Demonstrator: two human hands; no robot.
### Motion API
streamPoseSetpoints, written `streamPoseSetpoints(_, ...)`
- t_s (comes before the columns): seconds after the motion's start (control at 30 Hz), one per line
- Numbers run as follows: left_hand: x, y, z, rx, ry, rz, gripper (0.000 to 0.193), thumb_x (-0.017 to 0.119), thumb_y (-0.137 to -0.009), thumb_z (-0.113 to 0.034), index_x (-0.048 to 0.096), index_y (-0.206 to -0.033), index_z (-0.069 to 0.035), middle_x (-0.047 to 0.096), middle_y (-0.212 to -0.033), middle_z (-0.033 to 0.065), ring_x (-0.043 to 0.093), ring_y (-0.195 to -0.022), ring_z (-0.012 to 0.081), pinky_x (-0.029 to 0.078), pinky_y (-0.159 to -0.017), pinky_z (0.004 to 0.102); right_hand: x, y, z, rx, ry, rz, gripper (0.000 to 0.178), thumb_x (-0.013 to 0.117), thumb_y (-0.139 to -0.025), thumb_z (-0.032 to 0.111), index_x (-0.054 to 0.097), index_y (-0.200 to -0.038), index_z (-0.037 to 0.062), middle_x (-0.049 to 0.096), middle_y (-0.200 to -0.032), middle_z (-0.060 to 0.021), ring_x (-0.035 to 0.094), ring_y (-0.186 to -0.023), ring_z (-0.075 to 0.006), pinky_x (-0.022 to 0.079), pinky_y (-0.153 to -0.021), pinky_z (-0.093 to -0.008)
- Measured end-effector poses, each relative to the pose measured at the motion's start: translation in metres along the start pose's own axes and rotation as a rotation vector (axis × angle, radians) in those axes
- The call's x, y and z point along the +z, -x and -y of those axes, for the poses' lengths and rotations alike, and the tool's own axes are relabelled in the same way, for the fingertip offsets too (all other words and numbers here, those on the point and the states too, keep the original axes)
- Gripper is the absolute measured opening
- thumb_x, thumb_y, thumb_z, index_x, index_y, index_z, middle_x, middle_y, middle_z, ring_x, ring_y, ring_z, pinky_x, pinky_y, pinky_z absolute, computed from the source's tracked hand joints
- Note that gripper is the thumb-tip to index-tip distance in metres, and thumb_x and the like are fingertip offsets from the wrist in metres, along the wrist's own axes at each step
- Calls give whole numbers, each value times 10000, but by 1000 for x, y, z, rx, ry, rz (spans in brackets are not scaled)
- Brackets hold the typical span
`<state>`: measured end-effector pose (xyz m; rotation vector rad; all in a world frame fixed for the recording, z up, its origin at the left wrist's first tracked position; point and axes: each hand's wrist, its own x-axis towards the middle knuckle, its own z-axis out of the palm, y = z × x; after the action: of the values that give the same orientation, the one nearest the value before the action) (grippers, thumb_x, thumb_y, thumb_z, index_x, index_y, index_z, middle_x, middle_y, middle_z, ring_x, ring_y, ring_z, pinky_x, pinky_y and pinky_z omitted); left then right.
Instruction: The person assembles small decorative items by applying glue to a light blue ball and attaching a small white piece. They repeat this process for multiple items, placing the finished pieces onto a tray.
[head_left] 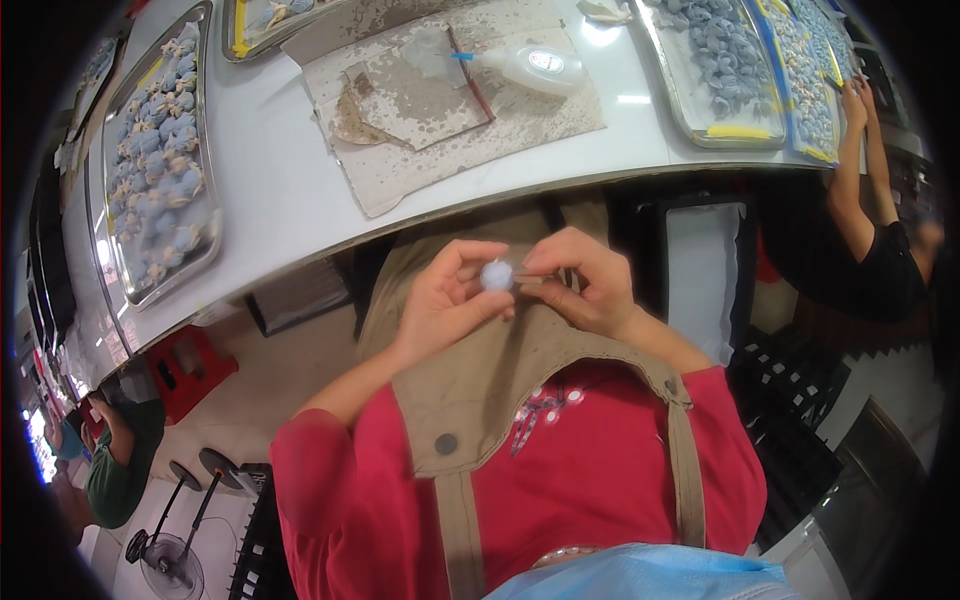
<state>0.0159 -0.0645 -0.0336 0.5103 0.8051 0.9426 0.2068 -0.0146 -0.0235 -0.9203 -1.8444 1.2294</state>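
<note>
In front of my apron, my left hand (447, 303) pinches a small round pale-blue piece (496, 276) between thumb and fingers. My right hand (585, 280) is closed just beside it, fingertips pressed together at the piece's right side. Something thin seems to run between those fingertips and the piece, too small to make out. Both hands are held over my lap, short of the table edge. Beyond them, a white squeeze bottle (545, 68) with a blue tip lies on a stained cardboard sheet (375, 185).
A metal tray (213, 225) of pale-blue pieces stands at the left of the white table (270, 190). Another tray (745, 135) holds grey-blue pieces at the right. Co-workers sit at both sides. A red stool (195, 375) and a fan (172, 565) stand at the lower left.
</note>
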Motion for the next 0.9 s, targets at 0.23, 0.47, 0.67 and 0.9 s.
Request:
streamPoseSetpoints(0.23,1,1,3,-10,-49,-56,427,617,-786,85,467,-1179,11,555,-1073,95,574,-916,130,502,-735,244,1,0,0,-161,58,-31,255,710,-644,-67,600,-854,29,612,-813,-91,590,-722,-234,474,-616,-307)
streamPoseSetpoints(0.47,1,1,6,20,-157,-66,410,646,-770,70,492,-1146,13,575,-1067,93,567,-946,116,507,-758,248,-1,2,-2,-206,19,45,292,684,-628,-93,571,-868,29,598,-851,-92,584,-739,-254,479,-624,-317)
streamPoseSetpoints(0.67,-1,-1,14,126,-324,-95,375,668,-757,59,505,-1092,14,596,-1012,78,567,-916,88,510,-785,252,1,3,-2,-200,-7,47,292,688,-629,-88,554,-860,31,595,-839,-90,585,-729,-248,481,-617,-308)
streamPoseSetpoints(0.9,-1,-2,19,216,-419,-123,316,701,-739,31,512,-991,4,603,-898,53,577,-830,62,530,-709,235,5,6,-5,-227,9,16,302,703,-635,-76,541,-863,37,597,-826,-86,587,-713,-235,483,-610,-306)
